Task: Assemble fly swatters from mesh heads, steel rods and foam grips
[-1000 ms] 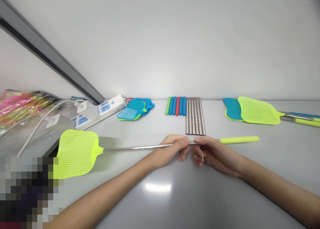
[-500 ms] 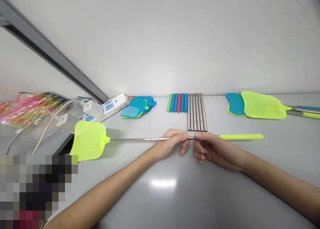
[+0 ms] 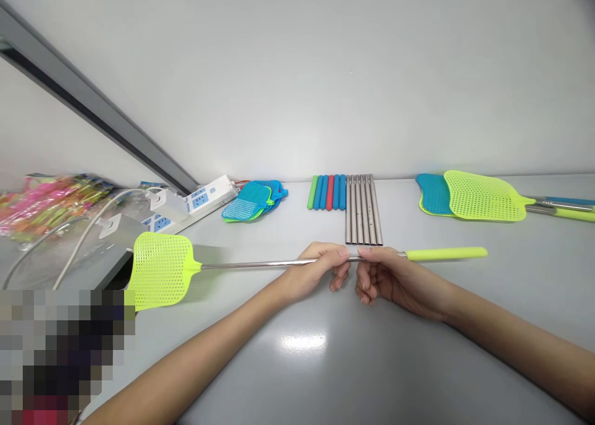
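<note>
Both hands pinch the extended metal rod of a yellow-green fly swatter [image 3: 162,270], held level above the grey table. My left hand [image 3: 320,267] is closed on the rod near its middle, to the right of the perforated head. Just beside it, my right hand [image 3: 395,276] is closed on the rod close to the yellow-green handle grip [image 3: 446,253]. Thumbs press from above, with the other fingers curled under. Beyond the hands lie several metal tubes [image 3: 363,217] side by side. Left of those is a row of green, blue and red grips [image 3: 326,192].
Loose blue and green swatter heads [image 3: 251,200] lie at the back left, near a white power strip [image 3: 204,199] with plugged-in chargers and cables. Whole swatters [image 3: 488,196] are stacked at the back right. Plastic-wrapped colourful items [image 3: 56,208] sit far left. A wall [image 3: 344,90] stands behind.
The swatter's head end has dipped slightly lower and to the left, so the rod tilts a little more. Both hands keep their hold; the view has shifted slightly.
</note>
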Tool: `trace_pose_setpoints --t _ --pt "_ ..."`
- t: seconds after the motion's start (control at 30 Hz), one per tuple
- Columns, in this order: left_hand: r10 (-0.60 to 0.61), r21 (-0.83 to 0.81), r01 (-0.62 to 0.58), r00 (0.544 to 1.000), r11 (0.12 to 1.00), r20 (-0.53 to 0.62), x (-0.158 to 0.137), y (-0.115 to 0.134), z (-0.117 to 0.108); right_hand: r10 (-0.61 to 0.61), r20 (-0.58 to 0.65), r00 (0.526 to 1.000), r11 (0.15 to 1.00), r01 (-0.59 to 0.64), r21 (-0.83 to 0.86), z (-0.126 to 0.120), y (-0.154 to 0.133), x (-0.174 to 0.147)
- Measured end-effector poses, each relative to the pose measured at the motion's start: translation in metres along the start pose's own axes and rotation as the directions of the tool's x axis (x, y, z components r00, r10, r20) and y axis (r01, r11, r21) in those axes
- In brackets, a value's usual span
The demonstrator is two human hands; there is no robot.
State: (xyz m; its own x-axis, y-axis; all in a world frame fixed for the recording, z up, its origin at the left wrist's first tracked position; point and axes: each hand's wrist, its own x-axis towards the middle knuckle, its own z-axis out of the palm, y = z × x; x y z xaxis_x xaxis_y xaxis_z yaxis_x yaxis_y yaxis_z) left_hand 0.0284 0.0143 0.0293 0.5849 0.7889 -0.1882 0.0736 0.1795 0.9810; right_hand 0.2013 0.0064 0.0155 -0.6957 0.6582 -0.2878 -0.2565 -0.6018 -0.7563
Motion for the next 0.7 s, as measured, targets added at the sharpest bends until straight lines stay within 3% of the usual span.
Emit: trace_pose_setpoints --t 0.7 --pt "-0.037 -0.09 0.038 0.999 0.995 0.021 0.0005 -0.0035 -0.0013 -0.029 0.048 0.998 0.999 0.028 0.027 0.0015 0.0005 0.0031"
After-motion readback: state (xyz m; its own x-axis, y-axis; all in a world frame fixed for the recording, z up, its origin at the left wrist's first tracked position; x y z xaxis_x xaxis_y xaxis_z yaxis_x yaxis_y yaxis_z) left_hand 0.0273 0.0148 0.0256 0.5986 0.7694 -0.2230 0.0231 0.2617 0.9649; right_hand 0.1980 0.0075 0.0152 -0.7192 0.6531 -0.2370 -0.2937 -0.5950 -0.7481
